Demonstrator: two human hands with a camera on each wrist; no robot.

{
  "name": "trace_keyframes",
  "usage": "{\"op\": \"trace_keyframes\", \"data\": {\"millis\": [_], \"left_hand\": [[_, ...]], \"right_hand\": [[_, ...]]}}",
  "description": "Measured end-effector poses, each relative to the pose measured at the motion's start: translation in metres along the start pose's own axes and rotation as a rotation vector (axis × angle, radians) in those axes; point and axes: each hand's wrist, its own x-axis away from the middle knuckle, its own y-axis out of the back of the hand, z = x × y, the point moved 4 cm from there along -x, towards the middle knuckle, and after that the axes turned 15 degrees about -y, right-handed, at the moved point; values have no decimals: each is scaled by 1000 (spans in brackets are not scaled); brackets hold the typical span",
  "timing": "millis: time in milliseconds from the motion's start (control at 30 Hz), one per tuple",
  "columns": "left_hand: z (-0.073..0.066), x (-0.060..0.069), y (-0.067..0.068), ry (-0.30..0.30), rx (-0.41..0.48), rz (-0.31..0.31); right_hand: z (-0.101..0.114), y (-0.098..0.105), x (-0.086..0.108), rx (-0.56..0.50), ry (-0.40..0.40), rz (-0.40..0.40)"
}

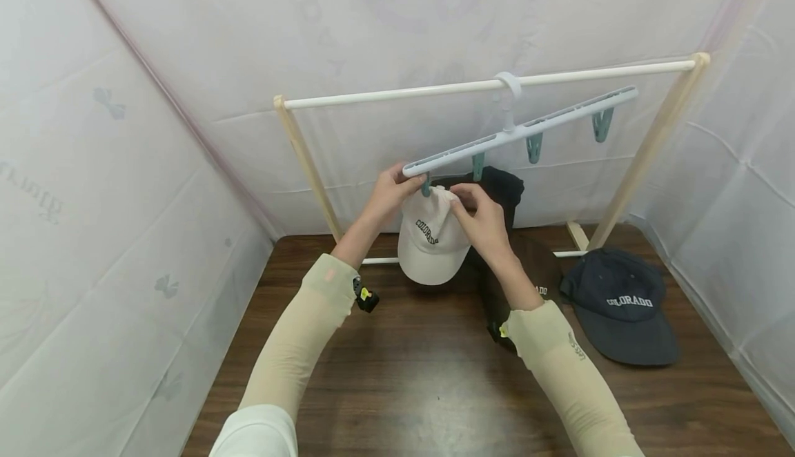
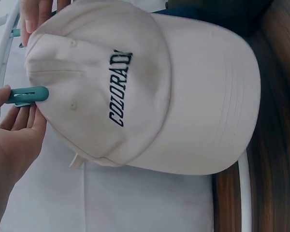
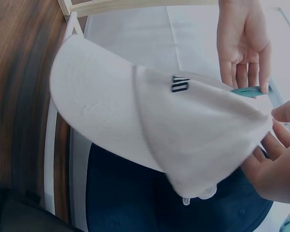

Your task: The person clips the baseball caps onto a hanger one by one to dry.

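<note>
Pale sheeting [image 1: 373, 29] | hanger [image 1: 518, 130] on rod [image 1: 435, 90] | left fingers [image 2: 23, 118] pinch clip [image 2: 26, 95] | right fingers [image 3: 275, 146] pinch white cap [image 2: 140, 92]

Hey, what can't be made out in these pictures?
Head view: lettering before "ADO" on the brown cap, covered by the right forearm.
Head view: much of the dark cap, behind the white cap and right hand.
Right wrist view: most of the white cap's lettering, turned away.

The hanger [image 1: 528, 128] on the rail [image 1: 397, 94] overhangs a cap [image 1: 430, 243].
</note>
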Motion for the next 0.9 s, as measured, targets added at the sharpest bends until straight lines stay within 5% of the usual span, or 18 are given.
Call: {"op": "trace_keyframes", "data": {"millis": [600,900], "left_hand": [[7,9,4,11,-51,-14],[4,34,11,-76,-124,36]], "right_hand": [[2,5,13,39,106,-36],[7,7,37,121,168,2]]}}
